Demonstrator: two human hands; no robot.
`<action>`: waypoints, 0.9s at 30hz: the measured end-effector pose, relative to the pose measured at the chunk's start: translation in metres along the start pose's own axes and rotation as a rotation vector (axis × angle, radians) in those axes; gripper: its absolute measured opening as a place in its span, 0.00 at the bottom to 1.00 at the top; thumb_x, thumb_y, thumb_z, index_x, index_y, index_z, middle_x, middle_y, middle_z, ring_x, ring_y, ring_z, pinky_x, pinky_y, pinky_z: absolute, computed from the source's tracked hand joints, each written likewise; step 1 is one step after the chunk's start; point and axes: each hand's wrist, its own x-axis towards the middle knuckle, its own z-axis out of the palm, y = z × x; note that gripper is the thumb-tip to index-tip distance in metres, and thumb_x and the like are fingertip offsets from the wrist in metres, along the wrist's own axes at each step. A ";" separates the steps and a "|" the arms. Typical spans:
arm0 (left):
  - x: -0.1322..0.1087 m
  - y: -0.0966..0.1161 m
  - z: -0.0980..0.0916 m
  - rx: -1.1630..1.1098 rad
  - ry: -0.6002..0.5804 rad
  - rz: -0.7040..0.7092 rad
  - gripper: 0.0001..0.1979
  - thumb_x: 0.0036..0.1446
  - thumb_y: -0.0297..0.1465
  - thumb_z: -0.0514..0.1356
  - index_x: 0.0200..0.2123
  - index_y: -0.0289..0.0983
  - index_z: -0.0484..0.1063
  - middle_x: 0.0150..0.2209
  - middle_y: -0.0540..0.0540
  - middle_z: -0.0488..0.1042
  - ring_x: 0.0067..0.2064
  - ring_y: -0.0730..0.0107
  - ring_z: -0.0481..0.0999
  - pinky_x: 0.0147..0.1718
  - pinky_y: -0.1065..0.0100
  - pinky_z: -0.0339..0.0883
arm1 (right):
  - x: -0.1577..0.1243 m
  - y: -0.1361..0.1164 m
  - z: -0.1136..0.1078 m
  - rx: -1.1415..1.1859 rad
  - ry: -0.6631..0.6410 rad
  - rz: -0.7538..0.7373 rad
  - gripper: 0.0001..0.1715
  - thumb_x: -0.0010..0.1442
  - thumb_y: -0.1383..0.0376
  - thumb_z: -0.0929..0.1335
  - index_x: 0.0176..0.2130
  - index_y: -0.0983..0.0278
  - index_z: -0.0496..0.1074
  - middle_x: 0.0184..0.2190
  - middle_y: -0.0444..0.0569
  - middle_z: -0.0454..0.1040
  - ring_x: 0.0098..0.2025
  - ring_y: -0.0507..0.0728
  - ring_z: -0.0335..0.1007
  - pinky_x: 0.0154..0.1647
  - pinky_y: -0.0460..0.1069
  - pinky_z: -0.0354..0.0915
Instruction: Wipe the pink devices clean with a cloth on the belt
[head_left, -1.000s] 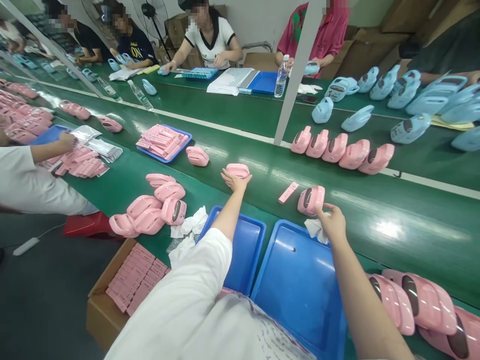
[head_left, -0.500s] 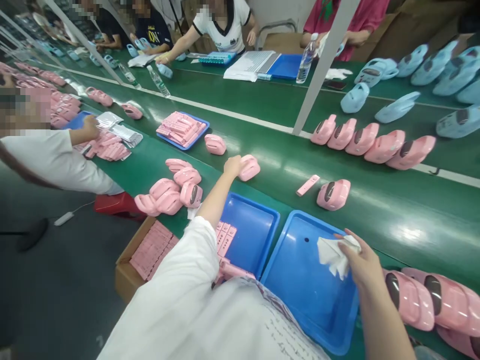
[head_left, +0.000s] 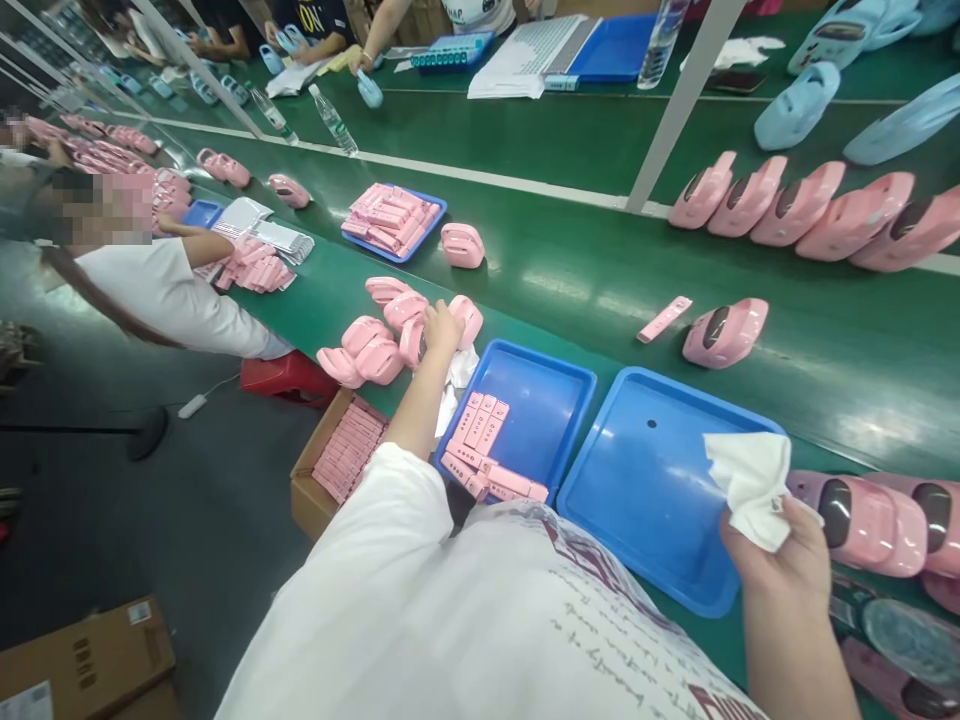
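Observation:
My left hand (head_left: 444, 328) is closed on a pink plastic housing (head_left: 466, 320), a rounded shell. It is at the right side of a cluster of similar pink housings (head_left: 377, 358) on the green work surface. A crumpled white cloth (head_left: 454, 385) lies just below that hand. My right hand (head_left: 787, 545) grips a white wiping cloth (head_left: 750, 480) at the right end of an empty-looking blue tray (head_left: 645, 540). Left of it, another blue tray (head_left: 559, 375) holds several small pink bar-shaped pieces (head_left: 480, 425).
Across the belt (head_left: 555, 260) stand a pink housing (head_left: 726, 332), a pink bar (head_left: 664, 319) and a row of pink housings (head_left: 814, 210). More housings (head_left: 870, 525) and a bottle (head_left: 900, 625) sit at right. A carton of pink bars (head_left: 319, 480) stands low left, near a co-worker (head_left: 172, 290).
My left hand has drawn a pink housing from the belt back to the cluster. My right hand, with the cloth, has turned palm-up near the tray's right end. The view has shifted.

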 end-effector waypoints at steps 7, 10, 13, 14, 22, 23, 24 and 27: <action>-0.127 -0.028 0.042 0.198 -0.364 0.108 0.13 0.49 0.30 0.67 0.38 0.31 0.71 0.43 0.36 0.74 0.51 0.51 0.72 0.50 0.59 0.64 | -0.010 0.039 -0.016 0.364 0.051 0.273 0.19 0.48 0.73 0.64 0.42 0.62 0.71 0.42 0.49 0.78 0.45 0.55 0.75 0.41 0.48 0.75; -0.167 -0.037 0.067 0.268 -0.394 0.137 0.16 0.52 0.27 0.64 0.44 0.29 0.70 0.48 0.32 0.71 0.55 0.51 0.69 0.54 0.58 0.62 | -0.011 0.055 -0.026 0.375 0.025 0.281 0.18 0.51 0.72 0.65 0.43 0.63 0.71 0.41 0.49 0.78 0.43 0.55 0.76 0.42 0.51 0.75; -0.181 -0.037 0.079 0.260 -0.404 0.186 0.14 0.53 0.23 0.62 0.45 0.28 0.69 0.50 0.29 0.70 0.57 0.49 0.67 0.55 0.55 0.60 | -0.014 0.061 -0.028 0.351 0.010 0.264 0.17 0.50 0.71 0.66 0.42 0.63 0.72 0.41 0.49 0.78 0.42 0.56 0.76 0.42 0.51 0.75; -0.181 -0.036 0.081 0.235 -0.417 0.210 0.13 0.53 0.23 0.61 0.44 0.28 0.69 0.49 0.30 0.70 0.57 0.49 0.67 0.55 0.55 0.61 | -0.016 0.061 -0.027 0.356 0.018 0.260 0.16 0.50 0.71 0.67 0.41 0.63 0.72 0.40 0.49 0.78 0.42 0.56 0.76 0.41 0.50 0.75; -0.184 0.010 0.046 -0.353 -0.659 0.346 0.21 0.64 0.40 0.48 0.56 0.34 0.59 0.38 0.43 0.72 0.37 0.69 0.75 0.35 0.67 0.70 | -0.038 0.040 -0.003 0.482 0.018 0.171 0.12 0.54 0.68 0.65 0.40 0.62 0.73 0.38 0.46 0.79 0.39 0.53 0.76 0.34 0.47 0.75; -0.189 0.018 0.038 -0.567 -0.775 0.290 0.24 0.64 0.44 0.47 0.55 0.34 0.59 0.33 0.46 0.71 0.31 0.71 0.74 0.29 0.69 0.69 | -0.040 0.037 0.001 0.490 -0.008 0.156 0.11 0.55 0.67 0.66 0.40 0.62 0.73 0.38 0.47 0.79 0.38 0.54 0.77 0.34 0.48 0.75; -0.195 0.026 0.031 -0.810 -0.906 0.218 0.27 0.61 0.50 0.48 0.53 0.35 0.61 0.29 0.49 0.69 0.26 0.74 0.71 0.24 0.71 0.66 | -0.042 0.035 0.004 0.493 -0.040 0.136 0.11 0.54 0.66 0.67 0.40 0.63 0.73 0.38 0.47 0.79 0.38 0.54 0.77 0.34 0.48 0.75; -0.212 0.045 0.012 -1.309 -1.215 0.093 0.31 0.45 0.57 0.62 0.39 0.36 0.67 0.24 0.55 0.63 0.18 0.81 0.62 0.16 0.75 0.56 | -0.047 0.031 0.009 0.486 -0.111 0.080 0.12 0.51 0.65 0.70 0.39 0.64 0.73 0.38 0.48 0.79 0.39 0.54 0.77 0.37 0.47 0.75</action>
